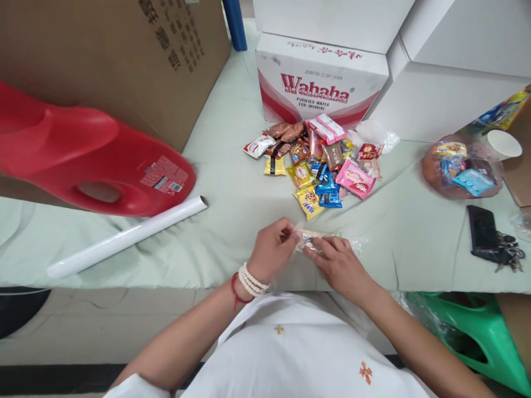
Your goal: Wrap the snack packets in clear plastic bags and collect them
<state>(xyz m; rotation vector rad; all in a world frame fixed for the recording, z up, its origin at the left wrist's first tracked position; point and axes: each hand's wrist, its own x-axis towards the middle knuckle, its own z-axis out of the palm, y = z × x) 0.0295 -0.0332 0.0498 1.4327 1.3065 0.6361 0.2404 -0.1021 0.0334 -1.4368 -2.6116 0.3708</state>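
Observation:
A small clear plastic packet [321, 232] with pale contents lies near the front of the table, partly hidden by my fingers. My left hand [274, 249] is closed in a pinch on the packet's left end. Across its near side, the fingers of my right hand [338, 264] press and hold it. Loose film sticks out past the right fingers. Just beyond the packet is a pile of wrapped snacks, among them a yellow cookie packet [309, 202], a pink wafer packet [355, 179] and several blue packets [329, 199].
A Wahaha carton [319, 83] stands behind the snacks. Left are a red jug [99, 160], a white roll [128, 237] and a brown carton [124, 61]. Right are a bowl of snacks [429, 174], a paper cup [503, 145], a black phone-like object [483, 232] and keys [514, 257].

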